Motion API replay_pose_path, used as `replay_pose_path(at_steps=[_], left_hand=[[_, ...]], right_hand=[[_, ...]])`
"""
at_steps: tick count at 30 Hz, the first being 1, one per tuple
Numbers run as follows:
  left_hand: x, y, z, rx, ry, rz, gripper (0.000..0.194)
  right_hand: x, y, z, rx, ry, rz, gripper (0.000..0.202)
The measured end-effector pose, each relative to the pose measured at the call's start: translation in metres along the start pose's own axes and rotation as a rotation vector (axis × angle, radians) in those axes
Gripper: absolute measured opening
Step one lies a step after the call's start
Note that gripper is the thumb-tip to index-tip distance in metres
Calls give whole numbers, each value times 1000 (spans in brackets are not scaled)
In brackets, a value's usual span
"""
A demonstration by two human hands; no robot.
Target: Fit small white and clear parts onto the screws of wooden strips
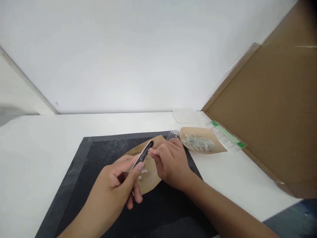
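My left hand [116, 181] grips a black nail file [143, 156] with a pale edge, tilted up to the right. My right hand [172, 162] is closed in a pinch at the file's upper end. Its fingertips hold a tiny pale piece [149, 150] against the black face; its exact kind is too small to tell. Below both hands a brown paper sheet [155, 178] lies on a black mat [163, 211]. A few small white pieces [144, 171] rest on that paper, partly hidden by my left fingers.
Another brown paper [219, 148] at the right holds a pile of pale translucent slivers [198, 142]. Beside it lies a clear plastic case with a green strip [229, 135]. A clear lid [187, 116] sits behind. Cardboard [272, 115] walls the right side.
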State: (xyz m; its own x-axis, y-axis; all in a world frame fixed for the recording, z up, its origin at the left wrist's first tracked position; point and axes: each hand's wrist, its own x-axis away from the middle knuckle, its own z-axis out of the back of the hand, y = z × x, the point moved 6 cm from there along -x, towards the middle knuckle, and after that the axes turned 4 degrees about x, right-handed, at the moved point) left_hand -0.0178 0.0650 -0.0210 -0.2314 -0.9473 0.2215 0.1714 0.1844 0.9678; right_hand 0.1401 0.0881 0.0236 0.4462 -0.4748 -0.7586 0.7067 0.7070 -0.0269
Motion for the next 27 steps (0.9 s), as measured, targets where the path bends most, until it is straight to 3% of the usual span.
replay_pose_path(at_steps=[7,12,19,24,27], left_hand=[[6,-1,0,-36,139,-93,45],[6,1,1,-121,160,-175,37],[17,28,0,-352,257,-472,52],[18,31,-1,-395,262,-504,53],[18,32,-1,-390,268,-513,53]], right_hand=[[0,-5,-7,25,43,10,21],[4,-12,-11,24,22,60,24],[-1,-13,-1,61,107,19,21],[-2,-14,-6,17,8,67,23],[-4,-9,-1,-2,66,27,20]])
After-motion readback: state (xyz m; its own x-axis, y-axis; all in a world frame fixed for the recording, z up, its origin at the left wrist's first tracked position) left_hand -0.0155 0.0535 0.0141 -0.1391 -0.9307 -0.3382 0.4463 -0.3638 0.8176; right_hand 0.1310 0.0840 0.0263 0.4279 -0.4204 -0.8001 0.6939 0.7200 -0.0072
